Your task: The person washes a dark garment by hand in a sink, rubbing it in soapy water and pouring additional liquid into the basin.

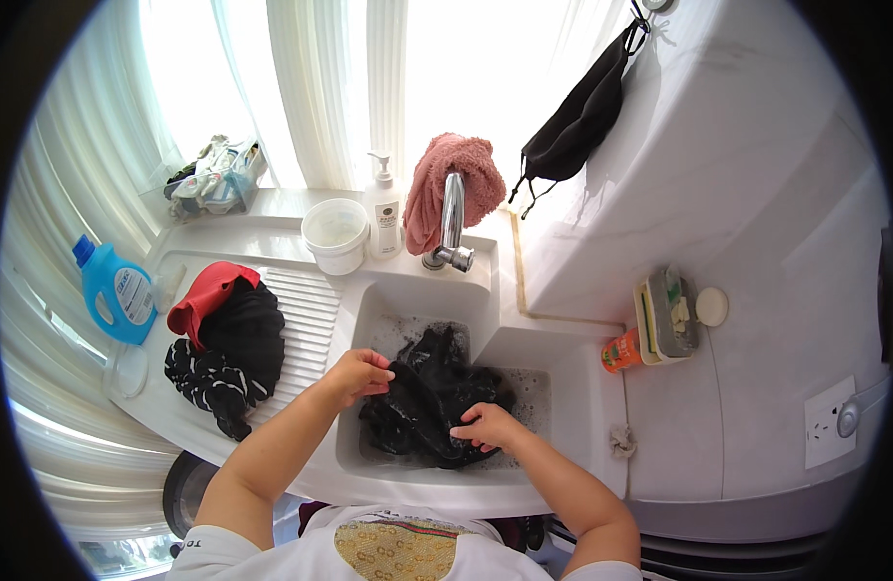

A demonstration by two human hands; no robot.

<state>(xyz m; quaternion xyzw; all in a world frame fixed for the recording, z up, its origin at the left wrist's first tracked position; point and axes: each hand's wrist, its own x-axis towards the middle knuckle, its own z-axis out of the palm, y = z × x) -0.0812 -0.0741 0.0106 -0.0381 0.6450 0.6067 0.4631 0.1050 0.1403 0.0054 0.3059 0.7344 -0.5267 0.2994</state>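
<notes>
A wet black garment (427,402) lies bunched in soapy water in the white sink (348,436). At its upper left edge, my left hand (361,376) is closed in a pinch on the dark cloth. Over the lower right part of the cloth, my right hand (492,428) has its thumb and fingers drawn together on a fold. Which part of the garment each hand grips does not show. A chrome faucet (453,218) rises behind the sink, with a pink towel (456,179) draped over it.
Left of the sink, a ridged washboard (306,310) holds a black cap with red brim (209,300) and patterned black cloth (204,382). Nearby are a blue detergent bottle (117,290), white tub (335,232) and pump bottle (383,208). A black mask (582,116) hangs right.
</notes>
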